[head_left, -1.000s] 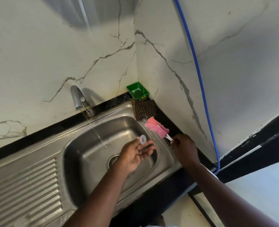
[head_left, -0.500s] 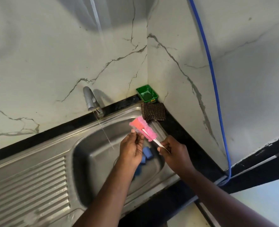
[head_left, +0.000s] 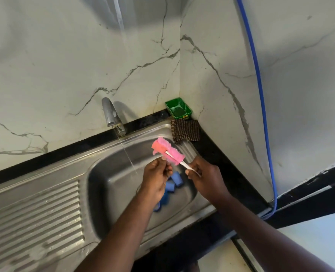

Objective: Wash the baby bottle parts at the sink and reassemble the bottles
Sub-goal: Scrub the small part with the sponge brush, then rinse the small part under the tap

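Two hands meet over the sink (head_left: 103, 193) in the head view, the only view there is. The right hand (head_left: 204, 176) grips the white handle of a pink bottle brush (head_left: 168, 151), its fingers (head_left: 190, 171) clamped round the handle's lower end, so that the fluffy head points up and to the left, above the basin. The left hand (head_left: 157, 175) is raised beside it, its fingers (head_left: 163, 160) bunched together with the tips against the lower edge of the brush head. Whether they pinch a small part there I cannot tell.

Several blue bottle parts (head_left: 175, 180) lie on the basin floor just under the hands, short tube-like pieces close together and partly hidden by the left wrist.

A thin stream of water (head_left: 126, 152) runs from the tap (head_left: 111, 114) at the back rim and falls into the basin to the left of the hands, not touching them.

The ribbed drainboard (head_left: 33, 213) stretches to the left of the basin. In the far corner of the black bench (head_left: 221, 163) stands a small green tub (head_left: 178, 108), and just in front of it a brown checked cloth (head_left: 185, 131) lies over the sink's corner. A blue hose (head_left: 260, 95) hangs down the marble wall on the right.
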Demonstrator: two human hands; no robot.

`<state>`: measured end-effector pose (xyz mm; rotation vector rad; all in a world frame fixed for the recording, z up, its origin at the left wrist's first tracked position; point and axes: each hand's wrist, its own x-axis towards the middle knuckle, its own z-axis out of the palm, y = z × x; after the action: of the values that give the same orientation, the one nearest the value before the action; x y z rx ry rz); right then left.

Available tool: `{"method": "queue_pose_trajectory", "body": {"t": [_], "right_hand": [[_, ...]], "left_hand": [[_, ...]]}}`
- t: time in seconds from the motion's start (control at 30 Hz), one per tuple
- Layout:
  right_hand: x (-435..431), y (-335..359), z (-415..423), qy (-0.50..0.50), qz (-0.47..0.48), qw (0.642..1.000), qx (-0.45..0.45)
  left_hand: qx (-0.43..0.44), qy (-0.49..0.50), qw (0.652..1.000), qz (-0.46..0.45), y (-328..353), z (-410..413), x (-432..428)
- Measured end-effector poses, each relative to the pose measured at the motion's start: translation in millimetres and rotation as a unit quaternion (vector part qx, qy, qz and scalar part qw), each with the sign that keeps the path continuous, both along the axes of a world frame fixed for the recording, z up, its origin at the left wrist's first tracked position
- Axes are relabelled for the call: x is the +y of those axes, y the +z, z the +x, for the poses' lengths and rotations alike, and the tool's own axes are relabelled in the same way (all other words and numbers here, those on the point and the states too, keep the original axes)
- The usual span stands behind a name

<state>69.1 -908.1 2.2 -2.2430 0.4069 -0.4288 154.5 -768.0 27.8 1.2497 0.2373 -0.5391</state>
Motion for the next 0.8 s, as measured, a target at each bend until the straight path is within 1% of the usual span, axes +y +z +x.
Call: {"method": "queue_pose_trajectory", "body": {"t": [0.1,0.17,0.23,0.3,0.37,0.47,0.53,0.6,0.7,0.8], "right_hand": [[-7,-6,-10,0.005,-0.007,1.0,0.003],[-17,-7,-16,-0.01,-0.012,1.0,0.013],[-29,-9,-20,-0.031,-0.013,0.999,0.031],[-41,-13,-23,-0.05,-0.027,0.997,0.046],[-55,-18,-27,-0.076,-0.076,0.992,0.067],[-73,-26,-31,-0.134,-0.118,0.974,0.141],[-83,-35,-31,-0.163,-0.171,0.958,0.165],[-88,-42,-30,-0.167,-0.217,0.942,0.194],[-88,-49,-30,-0.152,-0.24,0.933,0.221],[-90,-57,-34,-0.144,-0.262,0.927,0.228]], "left_hand": [[0.058,0.035,0.993,-0.096,1,10,6],[0.076,0.029,0.989,-0.125,0,12,7],[0.086,0.012,0.987,-0.134,-2,9,7],[0.093,-0.009,0.988,-0.126,-7,6,7],[0.091,-0.033,0.989,-0.111,-12,0,7],[0.096,-0.073,0.988,-0.1,-19,-11,6],[0.097,-0.093,0.987,-0.088,-25,-14,5],[0.092,-0.108,0.988,-0.067,-30,-14,5],[0.084,-0.11,0.99,-0.039,-37,-13,7],[0.085,-0.097,0.991,-0.029,-41,-9,15]]}}
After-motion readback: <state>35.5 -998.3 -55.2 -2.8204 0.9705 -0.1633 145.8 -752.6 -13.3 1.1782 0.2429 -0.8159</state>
